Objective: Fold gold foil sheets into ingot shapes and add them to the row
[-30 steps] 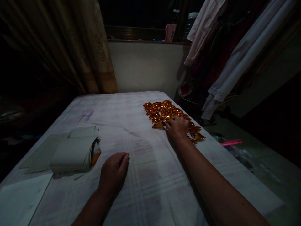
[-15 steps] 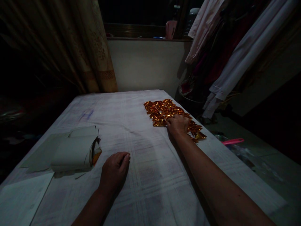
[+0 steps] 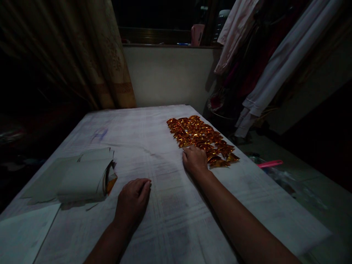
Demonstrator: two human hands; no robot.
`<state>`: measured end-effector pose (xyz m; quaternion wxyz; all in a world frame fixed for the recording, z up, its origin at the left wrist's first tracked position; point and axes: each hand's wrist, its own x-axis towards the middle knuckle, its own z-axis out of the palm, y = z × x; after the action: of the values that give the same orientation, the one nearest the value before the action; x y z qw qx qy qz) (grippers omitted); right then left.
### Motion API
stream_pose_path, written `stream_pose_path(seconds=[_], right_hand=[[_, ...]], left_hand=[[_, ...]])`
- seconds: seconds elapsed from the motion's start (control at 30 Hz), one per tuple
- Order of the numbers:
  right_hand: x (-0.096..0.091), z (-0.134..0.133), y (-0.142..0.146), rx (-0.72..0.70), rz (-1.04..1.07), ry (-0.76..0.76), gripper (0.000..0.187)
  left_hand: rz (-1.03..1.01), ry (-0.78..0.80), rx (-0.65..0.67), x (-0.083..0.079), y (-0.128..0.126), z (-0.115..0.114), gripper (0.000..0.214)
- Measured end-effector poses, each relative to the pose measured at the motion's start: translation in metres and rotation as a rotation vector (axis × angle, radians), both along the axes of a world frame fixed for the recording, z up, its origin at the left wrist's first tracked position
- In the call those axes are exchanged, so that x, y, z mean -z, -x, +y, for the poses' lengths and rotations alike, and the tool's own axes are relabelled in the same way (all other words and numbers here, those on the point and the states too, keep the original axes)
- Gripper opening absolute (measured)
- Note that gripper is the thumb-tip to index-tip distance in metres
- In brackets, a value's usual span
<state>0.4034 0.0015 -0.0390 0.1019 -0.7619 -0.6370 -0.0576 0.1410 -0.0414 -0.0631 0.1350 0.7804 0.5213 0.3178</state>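
Note:
Shiny orange-gold folded foil pieces [image 3: 196, 130] lie in close rows on the right side of the cloth-covered table [image 3: 165, 220]. My right hand [image 3: 195, 159] is at the near left edge of these rows, fingers curled downward; its fingertips are largely hidden, so I cannot see what they hold, if anything. My left hand [image 3: 133, 198] rests on the cloth, fingers curled in and thumb against them, with nothing showing in it. Left of it lies a stack of grey-white paper sheets [image 3: 82, 179], bent over, with a bit of gold foil [image 3: 111, 184] showing at its right end.
A flat white sheet [image 3: 24, 231] lies at the table's near left. Hanging clothes [image 3: 264, 80] and a pink-handled thing [image 3: 271, 164] are beyond the right edge. On the sill stand a pink cup [image 3: 197, 35] and a bottle [image 3: 220, 27]. A curtain [image 3: 110, 73] hangs back left.
My right hand has drawn back from over the foil pieces, toward me and to the left, uncovering more of them. My left hand has stayed in place.

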Motion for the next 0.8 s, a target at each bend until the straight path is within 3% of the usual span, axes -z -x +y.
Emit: stream_pose_path(seconds=[0.8], right_hand=[[0.013, 0.000, 0.010, -0.020, -0.032, 0.070, 0.027]], left_hand=[[-0.016, -0.013, 0.003, 0.002, -0.003, -0.003, 0.032]])
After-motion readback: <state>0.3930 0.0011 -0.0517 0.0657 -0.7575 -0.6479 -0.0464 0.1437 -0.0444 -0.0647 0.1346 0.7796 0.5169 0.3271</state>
